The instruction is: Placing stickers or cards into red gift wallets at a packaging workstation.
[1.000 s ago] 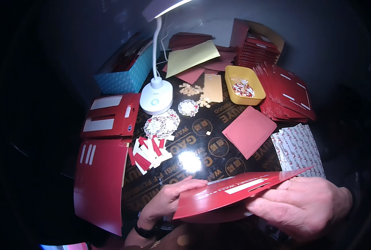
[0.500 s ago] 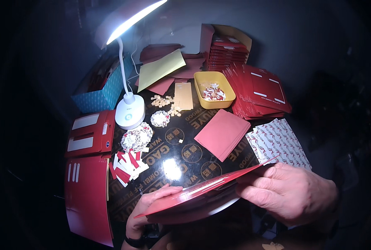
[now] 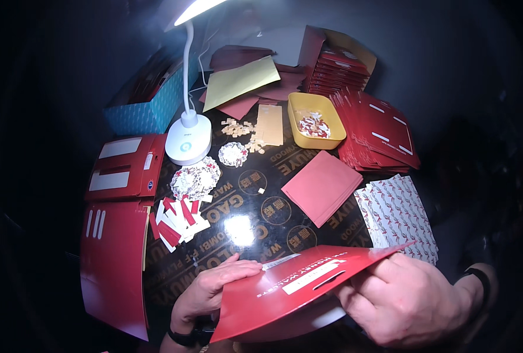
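A thin, glossy red card sleeve (image 3: 308, 273), flat-faced with a white rectangle and a dark slot, sloped between both hands at the table's near side. The right hand (image 3: 405, 300) pinched its right end with curled fingers; the left hand (image 3: 214, 288) lay against its left far edge, fingers together, though I could not tell whether it pinched. Smooth red wallets (image 3: 385, 132) fanned out in a stack beside a round-cornered yellow tub (image 3: 339, 132); matte reddish sheets (image 3: 320, 185) and scalloped white paper rounds (image 3: 194, 179) were smaller.

The dark, shiny tabletop (image 3: 255, 203) bore gold-brown print and mirrored the white lamp (image 3: 188, 144); a grey wall (image 3: 273, 29) stood dimly behind.

Half a second earlier the sleeve was seen nearly edge-on; now its printed face showed more broadly.
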A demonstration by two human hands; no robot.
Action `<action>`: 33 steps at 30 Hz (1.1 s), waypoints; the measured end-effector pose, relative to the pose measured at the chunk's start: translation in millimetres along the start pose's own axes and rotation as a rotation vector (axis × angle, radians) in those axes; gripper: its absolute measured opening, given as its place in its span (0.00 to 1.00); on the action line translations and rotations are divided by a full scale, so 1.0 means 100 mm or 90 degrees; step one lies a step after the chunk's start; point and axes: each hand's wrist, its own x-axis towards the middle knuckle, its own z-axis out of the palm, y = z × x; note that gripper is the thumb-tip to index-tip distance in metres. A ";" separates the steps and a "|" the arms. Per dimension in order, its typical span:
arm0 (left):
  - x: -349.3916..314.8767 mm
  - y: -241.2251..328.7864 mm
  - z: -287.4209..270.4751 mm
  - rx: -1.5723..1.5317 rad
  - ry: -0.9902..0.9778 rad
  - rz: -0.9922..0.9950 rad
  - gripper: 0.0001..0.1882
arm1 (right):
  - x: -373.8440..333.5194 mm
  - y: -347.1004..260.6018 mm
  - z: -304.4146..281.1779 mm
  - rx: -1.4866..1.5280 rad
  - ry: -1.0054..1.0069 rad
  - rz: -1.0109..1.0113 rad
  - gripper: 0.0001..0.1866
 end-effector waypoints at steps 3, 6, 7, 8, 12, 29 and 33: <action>-0.03 -0.03 0.01 -0.015 0.016 0.048 0.23 | 0.06 0.07 0.03 0.022 -0.017 -0.037 0.14; -0.02 -0.09 0.00 -0.002 0.003 0.049 0.22 | 0.08 0.17 0.08 0.050 -0.036 -0.078 0.14; -0.02 -0.11 0.01 0.004 0.001 0.056 0.22 | 0.07 0.20 0.10 0.059 -0.042 -0.090 0.15; -0.01 -0.13 0.01 0.009 -0.001 0.064 0.21 | 0.06 0.23 0.13 0.068 -0.048 -0.101 0.15; -0.03 -0.16 0.01 0.012 0.005 0.074 0.21 | 0.05 0.37 0.22 0.108 -0.074 -0.157 0.16; 0.02 -0.18 0.01 -0.014 0.007 0.092 0.21 | 0.02 0.57 0.26 0.116 -0.160 -0.187 0.20; -0.01 -0.16 0.01 -0.001 0.013 0.088 0.21 | 0.04 0.61 0.27 0.139 -0.159 -0.184 0.20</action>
